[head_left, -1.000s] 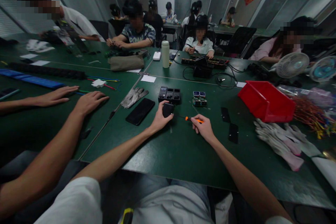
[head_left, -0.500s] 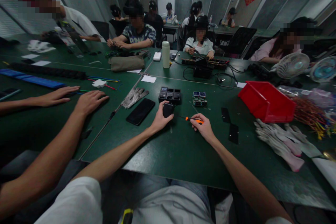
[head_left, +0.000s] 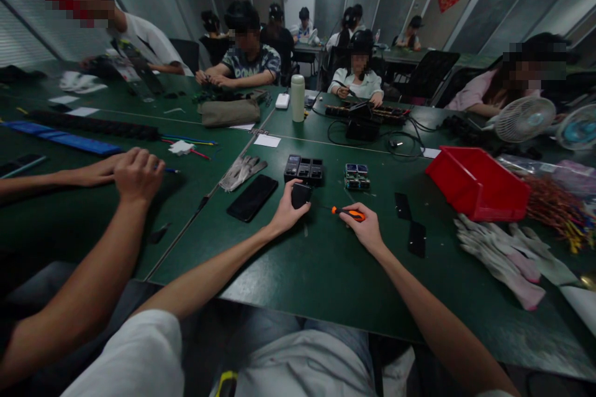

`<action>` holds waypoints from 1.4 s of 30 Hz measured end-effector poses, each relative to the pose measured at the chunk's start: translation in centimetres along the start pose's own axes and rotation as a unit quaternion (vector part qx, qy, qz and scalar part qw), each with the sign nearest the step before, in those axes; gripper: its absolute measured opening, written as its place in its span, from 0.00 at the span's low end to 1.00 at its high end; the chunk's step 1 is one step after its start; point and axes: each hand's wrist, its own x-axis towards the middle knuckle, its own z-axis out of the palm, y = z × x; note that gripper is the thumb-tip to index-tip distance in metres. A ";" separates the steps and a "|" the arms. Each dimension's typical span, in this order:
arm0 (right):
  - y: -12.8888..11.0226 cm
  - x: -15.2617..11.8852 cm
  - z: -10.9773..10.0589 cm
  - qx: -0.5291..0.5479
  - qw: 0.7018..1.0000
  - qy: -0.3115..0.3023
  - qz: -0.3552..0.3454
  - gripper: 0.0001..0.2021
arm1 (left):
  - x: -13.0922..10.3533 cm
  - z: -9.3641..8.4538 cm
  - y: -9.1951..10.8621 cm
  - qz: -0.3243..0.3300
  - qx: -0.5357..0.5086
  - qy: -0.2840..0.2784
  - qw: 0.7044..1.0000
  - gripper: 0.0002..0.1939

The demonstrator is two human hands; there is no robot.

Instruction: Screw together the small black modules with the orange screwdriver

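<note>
My left hand (head_left: 285, 211) grips a small black plastic case (head_left: 301, 196) upright above the table. Facing it from the right, my right hand (head_left: 365, 223) is closed around an orange-and-black screwdriver (head_left: 350, 214), its thin shaft pointing left toward the case. The tip is too small to tell whether it touches. Just beyond the case sits a black tray (head_left: 303, 170) of similar dark units. Green circuit boards (head_left: 357, 176) are stacked to the right of the tray. Two flat black panels (head_left: 417, 239) lie right of my right hand. A black smartphone (head_left: 252, 198) rests left of my left hand.
A red bin (head_left: 479, 183), work gloves (head_left: 498, 254) and bundled wires (head_left: 554, 205) occupy the right side. A neighbour's hands (head_left: 138, 173) are at the left, near a blue strip (head_left: 63, 138). Farther back stand a pale green bottle (head_left: 298, 98) and fans (head_left: 525, 119); people sit opposite.
The view has shifted slightly. My hands keep the case and screwdriver in nearly the same pose. At the left, the neighbour's nearer hand has moved left and curled over the other.
</note>
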 end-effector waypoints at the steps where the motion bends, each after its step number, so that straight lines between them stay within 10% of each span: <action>1: 0.1 0.0 0.0 0.009 1.000 -0.002 0.006 0.15 | 0.0 0.0 0.0 0.000 -0.001 -0.001 1.000 0.30; 21: 0.4 0.1 0.3 0.063 0.996 -0.037 0.052 0.17 | -0.1 -0.1 0.1 0.003 -0.004 -0.005 1.000 0.29; 42: -0.4 -0.1 -0.1 -0.032 0.998 0.023 -0.048 0.12 | -0.1 0.0 0.0 0.004 -0.004 -0.007 1.000 0.29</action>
